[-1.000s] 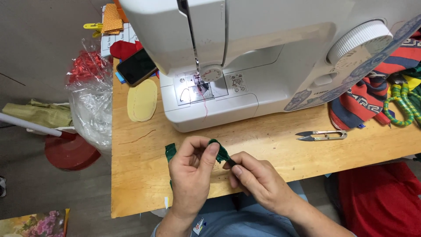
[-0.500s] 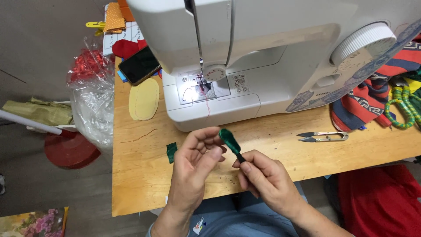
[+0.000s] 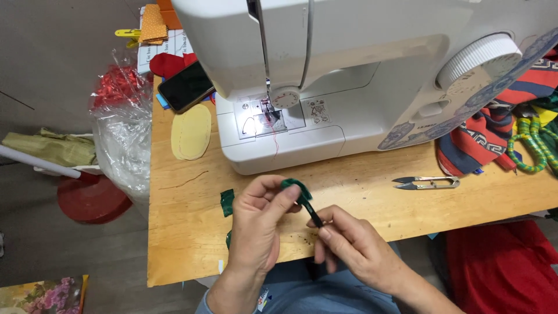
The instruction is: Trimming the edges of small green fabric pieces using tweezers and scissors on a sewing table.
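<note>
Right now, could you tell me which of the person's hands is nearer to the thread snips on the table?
Right. The right hand is below and left of the thread snips, untouching; the left hand lies farther left, beyond the green fabric strip both hands pinch.

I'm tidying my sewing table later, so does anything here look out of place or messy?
A little. A green scrap lies loose left of the left hand, which pinches a green strip with the right hand. A loose thread trails across the table. The phone sits tilted beside the machine.

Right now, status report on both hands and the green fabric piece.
Left hand and right hand both pinching small dark green fabric strip. Held above wooden table. Nothing obstructing.
</note>
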